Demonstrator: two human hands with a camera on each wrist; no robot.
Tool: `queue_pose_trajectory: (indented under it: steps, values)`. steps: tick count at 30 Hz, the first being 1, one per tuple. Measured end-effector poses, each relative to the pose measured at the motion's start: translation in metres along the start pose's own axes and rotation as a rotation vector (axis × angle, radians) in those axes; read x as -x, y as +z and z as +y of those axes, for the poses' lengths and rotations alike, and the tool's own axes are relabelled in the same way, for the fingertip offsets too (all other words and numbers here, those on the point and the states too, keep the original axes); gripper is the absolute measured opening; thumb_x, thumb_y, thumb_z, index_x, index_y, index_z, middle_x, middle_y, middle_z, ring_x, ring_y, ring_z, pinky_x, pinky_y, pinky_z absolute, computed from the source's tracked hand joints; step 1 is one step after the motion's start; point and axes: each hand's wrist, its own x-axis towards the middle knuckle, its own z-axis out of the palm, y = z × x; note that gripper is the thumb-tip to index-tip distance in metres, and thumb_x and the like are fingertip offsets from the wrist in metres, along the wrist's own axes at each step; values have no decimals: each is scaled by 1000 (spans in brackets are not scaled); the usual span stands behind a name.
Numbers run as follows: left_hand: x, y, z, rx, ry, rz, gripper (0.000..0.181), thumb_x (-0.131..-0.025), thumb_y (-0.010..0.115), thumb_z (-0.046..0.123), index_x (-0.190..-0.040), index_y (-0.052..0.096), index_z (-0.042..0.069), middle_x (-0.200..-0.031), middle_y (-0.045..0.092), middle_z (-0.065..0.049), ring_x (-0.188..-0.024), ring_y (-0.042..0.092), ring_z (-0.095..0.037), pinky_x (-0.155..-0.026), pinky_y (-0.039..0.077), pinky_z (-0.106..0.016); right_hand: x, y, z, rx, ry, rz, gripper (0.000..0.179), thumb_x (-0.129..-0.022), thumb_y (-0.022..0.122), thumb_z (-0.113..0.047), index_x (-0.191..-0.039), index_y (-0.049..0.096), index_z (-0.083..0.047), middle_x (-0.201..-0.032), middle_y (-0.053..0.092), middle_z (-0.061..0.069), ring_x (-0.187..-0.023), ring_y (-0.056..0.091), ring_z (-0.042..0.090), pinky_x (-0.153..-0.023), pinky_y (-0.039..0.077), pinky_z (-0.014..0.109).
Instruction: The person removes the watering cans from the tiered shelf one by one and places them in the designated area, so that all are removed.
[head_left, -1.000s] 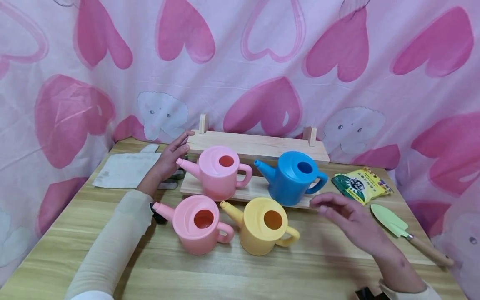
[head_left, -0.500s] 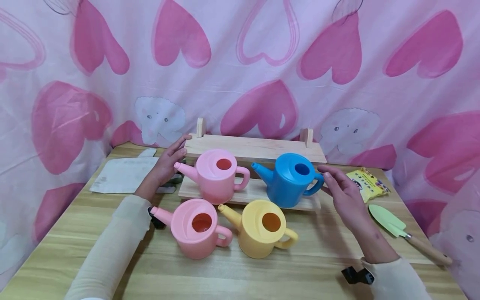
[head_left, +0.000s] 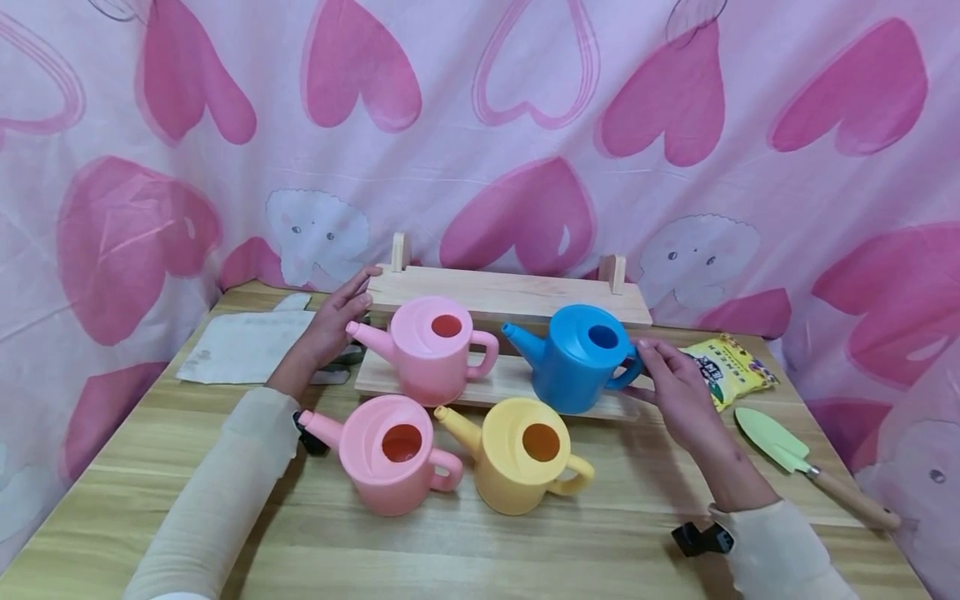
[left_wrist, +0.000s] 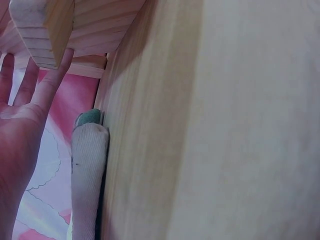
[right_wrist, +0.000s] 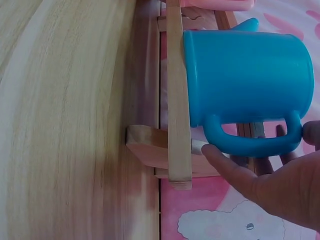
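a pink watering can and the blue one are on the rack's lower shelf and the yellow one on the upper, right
No, the head view shows the yellow watering can on the table in front of the rack; the rest is right.

A wood-grained table fills the lower part of the head view. On its far left lies a whitish fabric glove with grey-green parts. Toward the right side a yellow and green printed packet, partly hidden, lies just beyond a trowel with a pale green blade and a wooden handle slanting toward the near right. Behind hangs a creased pale pink curtain, printed with large pink hearts and white cartoon animals.
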Motion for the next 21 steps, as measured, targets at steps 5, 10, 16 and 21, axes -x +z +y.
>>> queue_pose_trajectory:
  steps: [5, 10, 16, 21]
  values:
    - [-1, 0, 0, 10, 2, -4, 57, -106, 54, 37, -160, 37, 29, -171, 18, -2, -154, 20, -32, -119, 26, -54, 0, 0, -1, 35, 9, 15, 61, -109, 38, -52, -138, 51, 0, -138, 51, 21, -132, 49, 40, -91, 56, 45]
    - [-2, -1, 0, 35, 17, -11, 52, -107, 53, 36, -157, 41, 30, -170, 19, -3, -153, 22, -33, -119, 26, -54, 0, 1, -2, 45, -1, 43, 57, -109, 40, -51, -130, 55, 0, -128, 55, 20, -122, 54, 35, -90, 56, 48]
    - [-1, 0, -2, 75, 45, -9, 45, -108, 50, 29, -153, 46, 27, -170, 21, -6, -152, 24, -32, -121, 21, -52, 2, 1, 1, 41, -68, 48, 57, -108, 43, -49, -130, 56, 2, -122, 56, 22, -117, 58, 31, -85, 58, 39]
    - [-2, 1, -3, 76, 44, -12, 45, -108, 51, 29, -153, 46, 28, -170, 21, -5, -152, 24, -31, -120, 23, -52, 5, -3, 1, -3, -104, 45, 51, -108, 46, -46, -130, 58, -1, -119, 57, 18, -114, 59, 26, -83, 59, 39]
